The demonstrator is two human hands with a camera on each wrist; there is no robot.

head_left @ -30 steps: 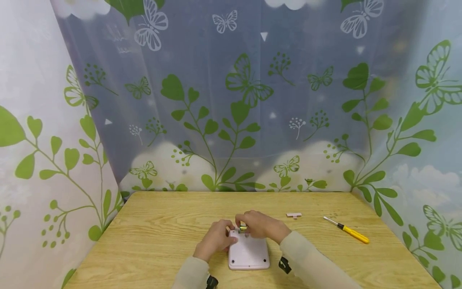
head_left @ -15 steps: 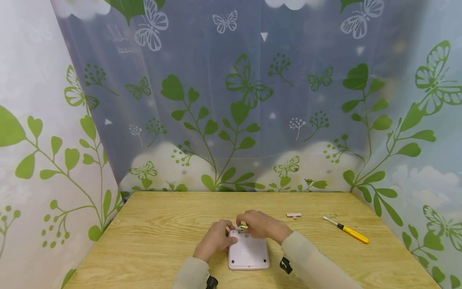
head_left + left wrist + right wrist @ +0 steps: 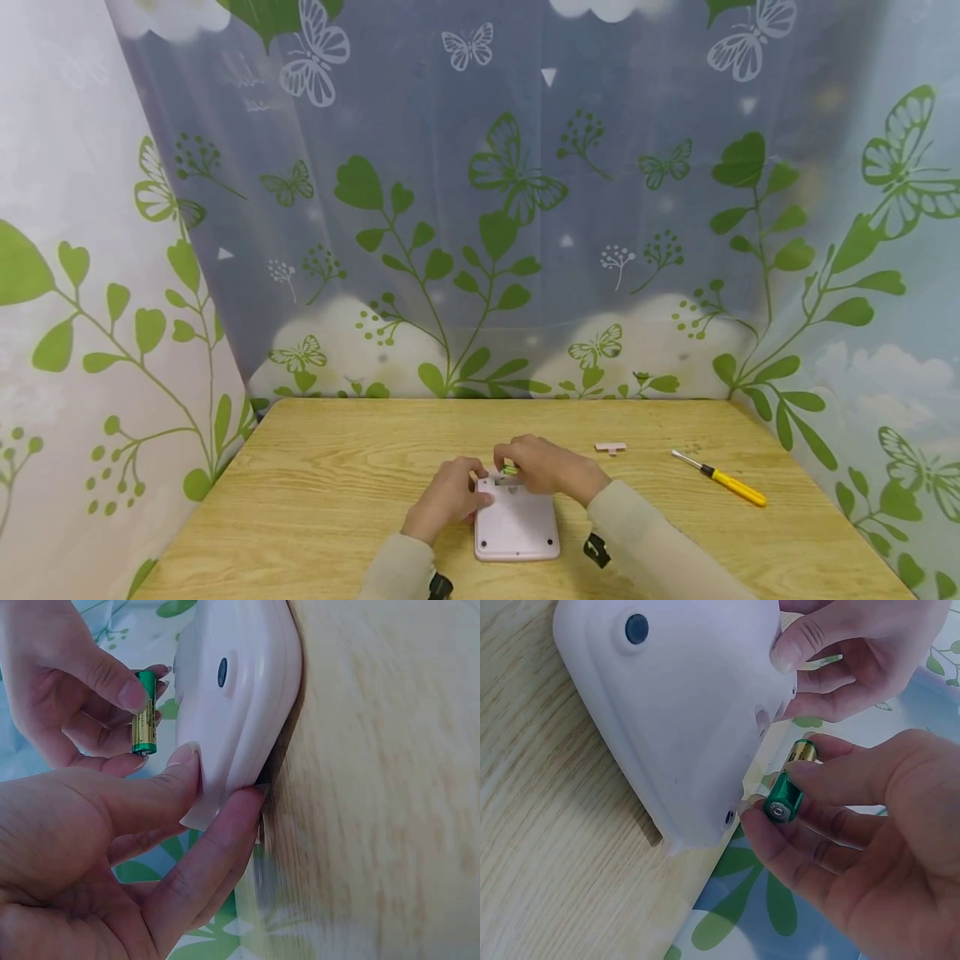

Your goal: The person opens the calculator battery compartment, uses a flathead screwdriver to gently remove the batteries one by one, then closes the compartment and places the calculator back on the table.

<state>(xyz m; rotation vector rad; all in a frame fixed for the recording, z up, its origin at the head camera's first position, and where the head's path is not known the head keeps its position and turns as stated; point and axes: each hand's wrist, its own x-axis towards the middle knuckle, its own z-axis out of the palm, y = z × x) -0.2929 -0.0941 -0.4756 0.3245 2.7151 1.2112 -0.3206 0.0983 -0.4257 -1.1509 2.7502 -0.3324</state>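
A pale pink device that looks like a calculator [image 3: 517, 527] lies back side up on the table, dark round feet showing. My left hand [image 3: 446, 498] grips its far left corner, thumb on the back and fingers at the edge, as the left wrist view shows. Just above the opening in its far end, my right hand [image 3: 542, 467] pinches a green and gold battery [image 3: 791, 784] between thumb and fingers. In both wrist views the battery [image 3: 144, 714] is apart from the device. The inside of the battery opening [image 3: 506, 481] is mostly hidden.
A small pink battery cover [image 3: 611, 447] lies on the wood-grain table [image 3: 337, 467], beyond the right hand. Farther right is a screwdriver [image 3: 731, 483] with a yellow handle. A patterned curtain [image 3: 480, 250] hangs behind the table.
My right hand has shifted slightly to the right with the battery, whose angle has changed a little. The left hand and the calculator have stayed in place.
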